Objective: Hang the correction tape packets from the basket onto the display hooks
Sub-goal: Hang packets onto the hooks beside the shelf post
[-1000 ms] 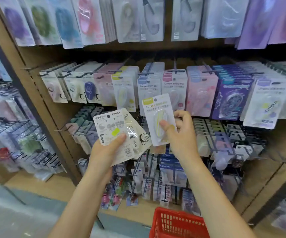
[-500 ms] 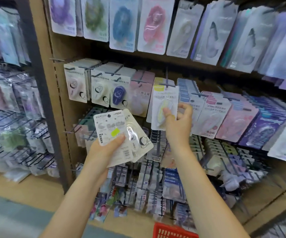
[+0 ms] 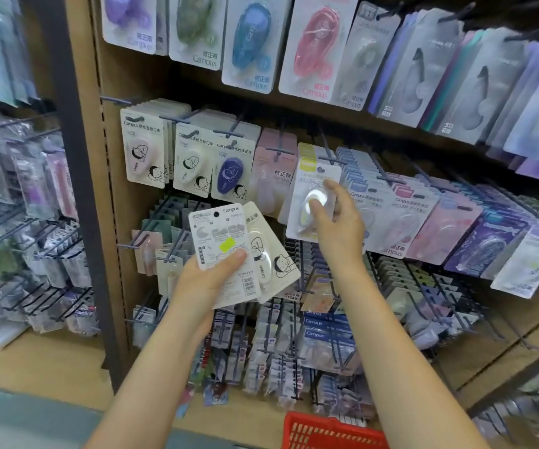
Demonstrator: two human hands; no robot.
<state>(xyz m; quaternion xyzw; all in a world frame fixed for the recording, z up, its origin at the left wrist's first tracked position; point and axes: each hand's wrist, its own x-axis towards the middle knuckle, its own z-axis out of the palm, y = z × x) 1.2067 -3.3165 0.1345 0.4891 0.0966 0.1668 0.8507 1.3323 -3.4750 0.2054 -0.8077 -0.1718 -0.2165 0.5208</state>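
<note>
1. Status: my right hand [image 3: 336,222] pinches a yellow-topped packet [image 3: 313,202], thumb on the blister and fingers [image 3: 329,184] at its right edge. I hold it against the middle row of the display, its hang hole at the tip of a display hook [image 3: 333,157]. I cannot tell whether the hole is threaded yet.
2. Reserve stock: my left hand [image 3: 210,283] grips two packets [image 3: 239,254], fanned, thumb across the front card. They sit in front of the lower rows, apart from any hook.
3. Supply: the red basket [image 3: 329,431] sits at the bottom edge of the view, below my right forearm. Its contents are not visible.
4. Risk, misalignment: if the hole misses the hook tip, I judge that the card bends or slips beside the hung stack.
5. Risk, early release: if I let go before the card seats, the packet likely drops toward the lower rows.
6. Risk, left grip: the rear fanned packet is held only at its edge and could slide out if I tilt that hand.
</note>
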